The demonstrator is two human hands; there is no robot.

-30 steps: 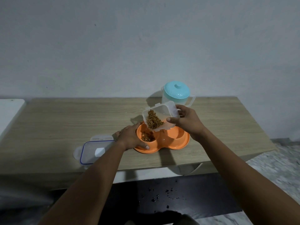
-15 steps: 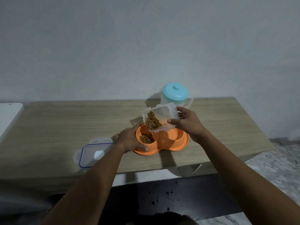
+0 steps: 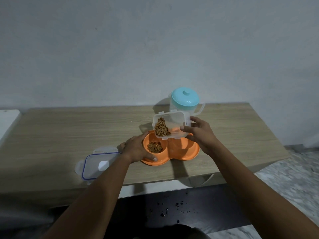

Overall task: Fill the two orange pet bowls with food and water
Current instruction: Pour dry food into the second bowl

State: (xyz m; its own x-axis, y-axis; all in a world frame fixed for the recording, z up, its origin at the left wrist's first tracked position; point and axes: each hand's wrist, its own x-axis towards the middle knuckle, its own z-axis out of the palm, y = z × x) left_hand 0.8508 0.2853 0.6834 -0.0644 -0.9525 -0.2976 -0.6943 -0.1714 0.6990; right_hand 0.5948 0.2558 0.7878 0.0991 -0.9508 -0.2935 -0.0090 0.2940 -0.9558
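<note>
An orange double pet bowl (image 3: 181, 153) rests near the front of the wooden table (image 3: 69, 131). Its left cup holds brown kibble (image 3: 154, 147); the right cup looks empty. My left hand (image 3: 136, 149) grips the bowl's left rim. My right hand (image 3: 198, 133) holds a clear plastic food container (image 3: 172, 125) tilted over the left cup, with kibble heaped in its lower left corner. A clear water jug with a teal lid (image 3: 185, 99) stands just behind the container.
The container's clear lid with a blue seal (image 3: 96, 164) lies on the table left of the bowl, partly under my left forearm. A white surface (image 3: 6, 121) adjoins the table's left end. Dark crumbs dot the black floor mat (image 3: 172, 207) below.
The container has tipped back a little and more kibble lies in the left cup. My left hand has stayed on the bowl's rim.
</note>
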